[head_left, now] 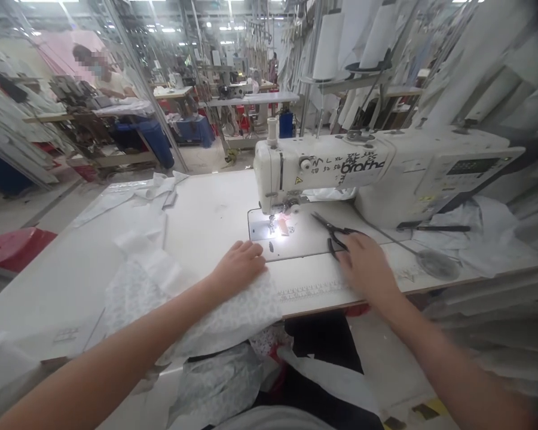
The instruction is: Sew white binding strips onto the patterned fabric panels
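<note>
Nearest you, pale lap cloth (219, 382) lies in folds over your lap, close to the front edge of the counter (206, 203). Above it, your left forearm crosses the patterned cloth (240, 307), which is spread on the counter at the front edge. Your left hand (235, 269) rests palm down on this cloth, its fingers bent and close together, just in front of the plate (260, 232); you cannot tell from this view whether they pinch the fabric.

To the right, a printed scale (309, 292) runs along the counter's front edge. Beyond it, your right hand (370, 266), slightly blurred, is at the handles of the scissors (330, 228); whether its fingers are clenched on the handles you cannot tell. The scissors lie to the right of the needle (271, 224), their blades pointing away from you and to the left. A pink scrap (284, 227) sits just beside the needle, under the lamp's glare.

The machine (376, 173) stands across the counter behind these things, its arm marked with handwriting and a partly legible printed name. At its right end, white fabric (484, 230) lies bunched below the panel (468, 164). Behind the machine, two thread cones (329, 45) stand upright on a rack. Farther off, at upper left, a co-worker (116, 83) sits at another station.
</note>
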Action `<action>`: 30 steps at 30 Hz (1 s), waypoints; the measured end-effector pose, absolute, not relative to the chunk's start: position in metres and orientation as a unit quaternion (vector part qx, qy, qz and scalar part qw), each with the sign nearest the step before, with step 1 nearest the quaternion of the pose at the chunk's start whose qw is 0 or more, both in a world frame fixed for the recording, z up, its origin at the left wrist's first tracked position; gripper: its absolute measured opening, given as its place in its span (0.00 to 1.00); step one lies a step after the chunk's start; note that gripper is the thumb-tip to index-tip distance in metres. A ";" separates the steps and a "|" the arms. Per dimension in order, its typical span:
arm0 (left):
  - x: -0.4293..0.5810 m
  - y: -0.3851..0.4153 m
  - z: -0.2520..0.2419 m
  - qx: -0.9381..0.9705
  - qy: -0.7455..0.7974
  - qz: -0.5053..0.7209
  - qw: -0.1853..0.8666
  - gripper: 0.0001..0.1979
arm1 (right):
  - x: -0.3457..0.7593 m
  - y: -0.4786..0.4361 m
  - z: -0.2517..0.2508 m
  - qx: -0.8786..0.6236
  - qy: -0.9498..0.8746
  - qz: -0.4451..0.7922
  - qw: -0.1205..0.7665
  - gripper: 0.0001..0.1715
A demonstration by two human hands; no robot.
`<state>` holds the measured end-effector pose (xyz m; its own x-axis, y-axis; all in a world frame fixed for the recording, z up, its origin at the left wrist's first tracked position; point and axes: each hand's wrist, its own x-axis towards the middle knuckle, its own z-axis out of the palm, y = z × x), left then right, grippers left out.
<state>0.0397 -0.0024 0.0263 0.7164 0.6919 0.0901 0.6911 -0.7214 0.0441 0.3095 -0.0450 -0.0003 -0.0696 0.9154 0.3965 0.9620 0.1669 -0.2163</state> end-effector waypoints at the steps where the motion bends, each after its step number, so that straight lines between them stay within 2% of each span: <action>1: 0.039 -0.005 0.030 0.930 0.365 0.036 -0.003 0.11 | 0.296 -0.054 -0.001 -0.593 -0.763 -0.038 0.256 0.19; 2: 0.039 -0.009 0.034 0.930 0.368 0.022 0.002 0.10 | 0.281 -0.065 -0.002 -0.531 -0.798 -0.014 0.286 0.20; 5: 0.038 -0.020 0.042 0.917 0.397 -0.015 0.042 0.05 | 0.237 -0.099 -0.011 -0.343 -0.892 0.079 0.284 0.23; 8: 0.040 -0.024 0.035 0.892 0.448 -0.030 0.045 0.10 | 0.215 -0.118 -0.022 -0.307 -0.907 0.099 0.271 0.23; 10: 0.043 -0.023 0.026 0.873 0.483 0.016 0.061 0.14 | 0.213 -0.122 -0.026 -0.313 -0.905 0.104 0.269 0.24; 12: 0.045 -0.022 0.017 0.845 0.499 0.109 0.154 0.16 | 0.218 -0.123 -0.024 -0.305 -0.902 0.134 0.274 0.25; 15: 0.047 -0.031 0.014 0.756 0.500 0.245 0.344 0.11 | 0.229 -0.121 -0.010 -0.350 -0.849 0.244 0.313 0.23; 18: 0.050 -0.049 0.022 0.688 0.506 0.314 0.416 0.06 | 0.235 -0.109 0.012 -0.472 -0.724 0.329 0.381 0.18; 20: 0.053 -0.061 0.029 0.675 0.499 0.325 0.434 0.05 | 0.234 -0.098 0.025 -0.502 -0.671 0.370 0.402 0.14; 23: 0.054 -0.072 0.038 0.668 0.479 0.328 0.466 0.04 | 0.230 -0.086 0.038 -0.467 -0.633 0.479 0.390 0.08; 26: 0.052 -0.080 0.044 0.639 0.436 0.336 0.537 0.05 | 0.226 -0.088 0.042 -0.409 -0.581 0.586 0.389 0.11; 30: 0.052 -0.098 0.046 0.516 0.320 0.297 0.737 0.09 | 0.223 -0.100 0.038 -0.314 -0.487 0.716 0.390 0.19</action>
<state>0.0516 -0.0976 0.0459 0.6184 0.7683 -0.1655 -0.1064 0.2905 0.9510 0.2233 -0.1000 0.0383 -0.4992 0.8636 -0.0708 -0.2521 -0.2229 -0.9417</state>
